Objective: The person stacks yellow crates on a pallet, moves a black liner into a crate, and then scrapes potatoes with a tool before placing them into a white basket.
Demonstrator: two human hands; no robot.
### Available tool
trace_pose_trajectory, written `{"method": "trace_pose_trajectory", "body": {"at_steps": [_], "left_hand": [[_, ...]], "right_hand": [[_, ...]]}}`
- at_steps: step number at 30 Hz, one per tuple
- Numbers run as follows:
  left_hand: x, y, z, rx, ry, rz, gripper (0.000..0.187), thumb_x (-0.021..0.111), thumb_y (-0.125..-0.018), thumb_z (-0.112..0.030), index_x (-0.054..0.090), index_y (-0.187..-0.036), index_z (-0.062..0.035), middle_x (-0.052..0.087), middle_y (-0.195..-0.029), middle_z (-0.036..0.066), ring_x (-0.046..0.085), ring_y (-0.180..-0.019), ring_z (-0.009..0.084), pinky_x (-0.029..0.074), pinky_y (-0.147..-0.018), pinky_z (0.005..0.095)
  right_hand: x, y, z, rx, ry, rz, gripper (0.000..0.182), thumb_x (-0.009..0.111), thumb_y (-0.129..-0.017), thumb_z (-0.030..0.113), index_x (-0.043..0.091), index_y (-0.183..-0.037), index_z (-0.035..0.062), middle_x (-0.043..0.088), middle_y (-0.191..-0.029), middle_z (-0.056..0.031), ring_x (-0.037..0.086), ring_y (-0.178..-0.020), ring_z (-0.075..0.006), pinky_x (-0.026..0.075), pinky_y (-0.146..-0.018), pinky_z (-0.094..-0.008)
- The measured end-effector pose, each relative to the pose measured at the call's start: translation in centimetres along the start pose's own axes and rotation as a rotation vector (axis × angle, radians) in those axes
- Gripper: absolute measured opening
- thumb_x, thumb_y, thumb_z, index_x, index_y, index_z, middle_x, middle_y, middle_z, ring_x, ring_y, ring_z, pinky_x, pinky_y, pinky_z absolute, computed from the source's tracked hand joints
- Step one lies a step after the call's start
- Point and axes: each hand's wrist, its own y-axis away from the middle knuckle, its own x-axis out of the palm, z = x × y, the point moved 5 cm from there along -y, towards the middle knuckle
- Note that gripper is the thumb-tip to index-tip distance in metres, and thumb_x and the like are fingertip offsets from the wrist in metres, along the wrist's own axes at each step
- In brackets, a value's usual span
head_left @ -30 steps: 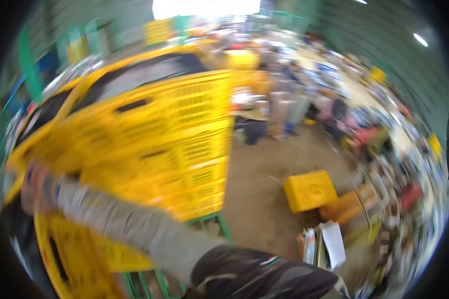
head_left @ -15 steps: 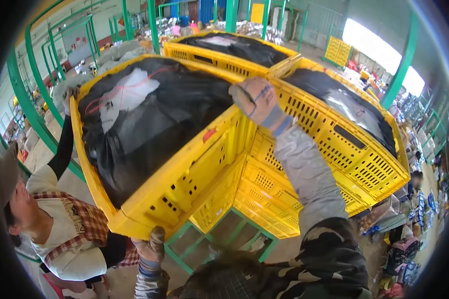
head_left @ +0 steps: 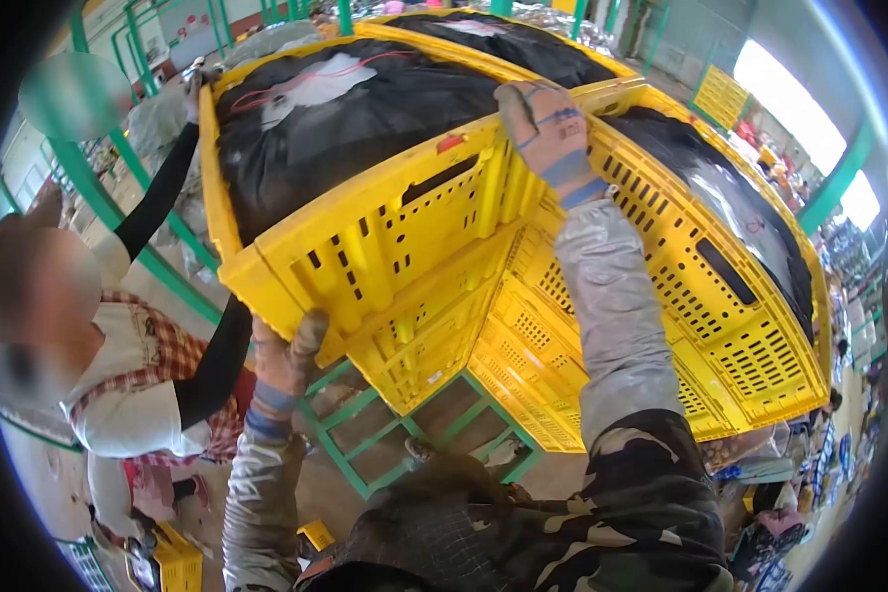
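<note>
A big yellow plastic crate (head_left: 385, 232), filled with black plastic-wrapped material (head_left: 350, 113), is held up tilted at head height. My left hand (head_left: 284, 360), in a glove, grips its lower left corner from beneath. My right hand (head_left: 548, 133), gloved too, grips the crate's top rim at its right corner. A co-worker (head_left: 118, 326) at the left, in a white top and checked apron, holds the crate's far side with a raised arm (head_left: 163, 187).
More yellow crates (head_left: 720, 296) with black contents stand stacked right behind, on a green metal frame (head_left: 365, 449). Green railings (head_left: 99, 192) run at the left. A small yellow crate (head_left: 178, 567) lies on the floor at lower left. Goods crowd the right edge.
The crate has risen and tipped further, its near wall now facing me. My left hand moved up under the corner; the co-worker's arm stretched higher. One second ago the view was swinging, blurred.
</note>
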Motion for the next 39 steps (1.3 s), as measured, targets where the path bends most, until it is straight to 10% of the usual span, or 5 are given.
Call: {"method": "trace_pose_trajectory", "body": {"at_steps": [12,17,24,28,39], "left_hand": [[0.7,-0.4,1.0,0.04,0.163,-0.05,0.096,0.08,-0.072,-0.037,0.022,-0.141,-0.0025,0.054,-0.115,0.011,0.058,-0.098,0.0195,0.049,-0.085,0.0334],[0.6,-1.5,0.4,0.253,-0.045,-0.131,0.098,0.079,-0.071,-0.037,0.022,-0.142,-0.0008,0.047,-0.123,0.015,0.049,-0.109,0.0241,0.041,-0.092,0.036],[0.7,-1.7,-0.1,0.385,-0.164,-0.188,0.1,0.078,-0.069,-0.038,0.023,-0.142,0.0015,0.038,-0.135,0.02,0.038,-0.125,0.0306,0.031,-0.103,0.0397],[0.5,-1.4,-1.6,0.458,-0.305,-0.213,0.101,0.077,-0.07,-0.039,0.021,-0.143,0.0029,0.034,-0.141,0.022,0.032,-0.132,0.0325,0.026,-0.108,0.0412],[0.2,-1.2,-2.2,0.43,-0.367,-0.247,0.102,0.08,-0.063,-0.042,0.03,-0.14,0.0015,0.027,-0.145,0.027,0.025,-0.136,0.0405,0.021,-0.111,0.0451]], "right_hand": [[0.4,1.0,1.2,-0.451,0.248,-0.234,0.019,0.059,-0.08,0.004,0.062,-0.098,0.0044,0.062,-0.094,-0.0121,0.06,-0.075,-0.0317,0.049,-0.072,-0.0413],[4.5,2.7,-6.1,0.033,-0.531,-0.303,0.014,0.057,-0.083,0.004,0.061,-0.096,0.0001,0.062,-0.089,-0.0172,0.061,-0.072,-0.03,0.05,-0.071,-0.0406],[3.9,1.9,-5.9,0.137,-0.346,-0.167,0.023,0.05,-0.092,0.015,0.061,-0.102,-0.0029,0.061,-0.093,-0.0134,0.061,-0.074,-0.0201,0.052,-0.072,-0.0322],[2.8,2.9,-4.0,-0.39,0.295,-0.201,0.023,0.059,-0.087,0.008,0.059,-0.11,0.0045,0.059,-0.104,-0.0127,0.058,-0.094,-0.0293,0.048,-0.081,-0.0381],[4.9,3.6,-10.0,0.033,-0.067,-0.176,0.018,0.055,-0.081,0.008,0.062,-0.098,0.0043,0.063,-0.091,-0.0119,0.062,-0.082,-0.0292,0.051,-0.073,-0.0372]]}}
